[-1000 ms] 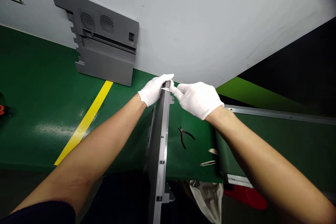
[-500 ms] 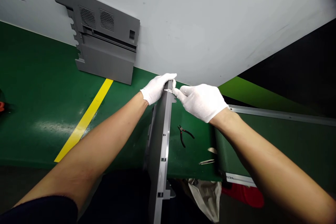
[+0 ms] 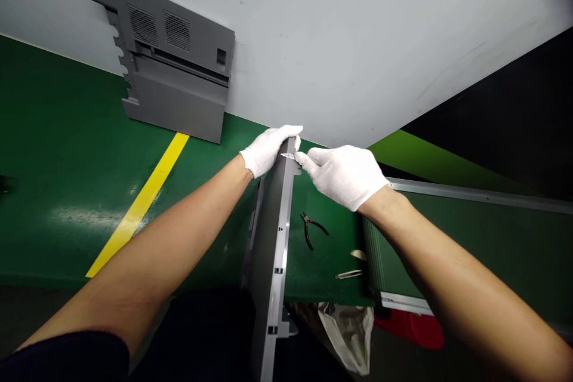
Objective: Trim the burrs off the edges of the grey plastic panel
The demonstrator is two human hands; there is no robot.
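Observation:
A long grey plastic panel (image 3: pixel 271 250) stands on edge and runs away from me over the green surface (image 3: pixel 58 149). My left hand (image 3: pixel 268 148), in a white glove, is wrapped over the panel's far top corner. My right hand (image 3: pixel 342 174), also gloved, pinches a small thin blade (image 3: pixel 287 156) against the panel's edge right beside the left fingers. Both forearms are bare.
A second grey panel (image 3: pixel 172 80) with vents leans against the pale wall at the back left. A yellow line (image 3: pixel 138 209) crosses the green surface. Black pliers (image 3: pixel 310 228) and tweezers (image 3: pixel 350 274) lie right of the panel. A white bag (image 3: pixel 351 331) hangs below the edge.
Both hands stay at the panel's far corner. My right hand has shifted slightly down and right along the edge. The view has drifted a little.

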